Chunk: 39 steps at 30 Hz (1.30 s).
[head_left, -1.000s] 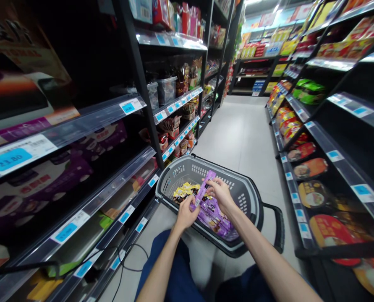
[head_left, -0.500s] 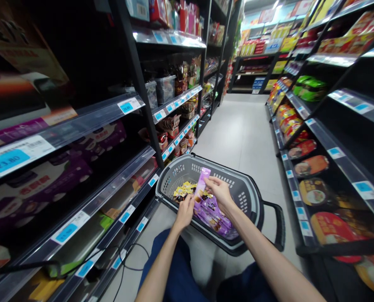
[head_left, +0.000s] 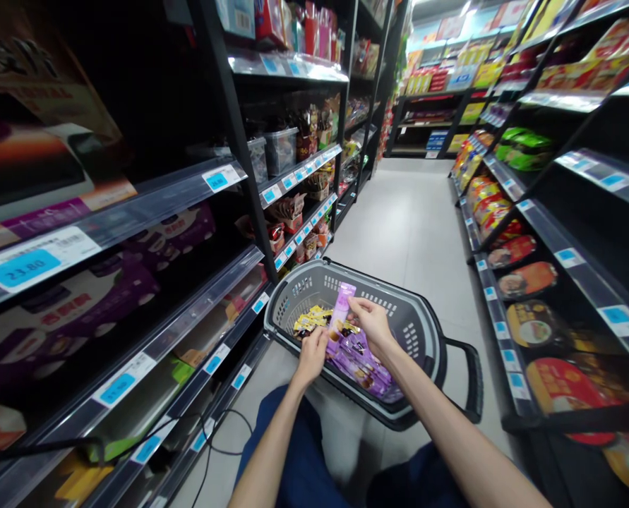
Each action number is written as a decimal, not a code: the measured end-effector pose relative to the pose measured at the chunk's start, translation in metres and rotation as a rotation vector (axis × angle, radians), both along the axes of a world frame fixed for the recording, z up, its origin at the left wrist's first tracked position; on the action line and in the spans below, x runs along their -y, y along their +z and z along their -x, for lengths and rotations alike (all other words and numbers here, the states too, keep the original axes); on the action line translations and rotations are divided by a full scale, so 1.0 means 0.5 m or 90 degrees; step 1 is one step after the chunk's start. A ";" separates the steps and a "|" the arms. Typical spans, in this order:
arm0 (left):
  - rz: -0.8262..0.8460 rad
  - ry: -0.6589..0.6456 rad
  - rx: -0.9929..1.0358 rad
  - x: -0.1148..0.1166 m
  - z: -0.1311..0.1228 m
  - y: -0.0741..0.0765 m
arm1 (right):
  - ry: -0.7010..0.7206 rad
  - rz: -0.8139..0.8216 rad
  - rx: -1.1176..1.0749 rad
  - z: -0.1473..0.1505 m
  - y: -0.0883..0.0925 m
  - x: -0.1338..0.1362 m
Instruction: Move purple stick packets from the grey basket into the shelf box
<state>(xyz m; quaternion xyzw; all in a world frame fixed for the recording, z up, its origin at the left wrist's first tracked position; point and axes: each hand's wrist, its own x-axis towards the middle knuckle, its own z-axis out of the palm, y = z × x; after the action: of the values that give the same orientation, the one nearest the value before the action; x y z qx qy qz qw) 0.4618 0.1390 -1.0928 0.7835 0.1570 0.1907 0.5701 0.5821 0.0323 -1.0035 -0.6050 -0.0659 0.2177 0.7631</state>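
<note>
Between my two hands, over the basket, is a slim purple snack packet [head_left: 341, 307], tilted slightly to the right. My left hand [head_left: 313, 351] pinches its lower end, while my right hand [head_left: 371, 321] grips its right edge higher up. Beneath them, the grey shopping basket [head_left: 433, 339] holds a heap of similar purple packets [head_left: 364, 367] on the near right side. Several yellow and black packets [head_left: 313, 319] lie at the basket's left. My hands partly cover the heap.
The basket's black handle [head_left: 471, 381] sticks out to the right. Shelves with price tags [head_left: 118, 381] line the left side, and shelves of packaged food [head_left: 529, 279] the right. A black cable [head_left: 208, 430] hangs near my left leg. The pale floor [head_left: 406, 212] runs ahead between them.
The view has shifted very slightly. Both hands keep their hold on the purple packet, which stands a little more upright over the basket.
</note>
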 end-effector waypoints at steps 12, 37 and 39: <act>0.038 0.028 0.018 0.007 0.000 -0.002 | 0.036 -0.018 -0.022 0.001 -0.005 0.004; -0.034 0.098 0.052 0.015 -0.010 -0.001 | -0.029 0.025 -0.004 -0.011 -0.011 0.000; -0.045 0.099 0.055 0.016 -0.009 0.000 | -0.034 0.026 -0.012 -0.013 -0.012 0.002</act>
<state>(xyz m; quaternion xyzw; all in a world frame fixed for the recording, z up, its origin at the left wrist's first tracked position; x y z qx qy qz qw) 0.4661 0.1309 -1.0927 0.7795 0.1862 0.2736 0.5318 0.5885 0.0314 -1.0097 -0.6199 -0.0384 0.2043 0.7566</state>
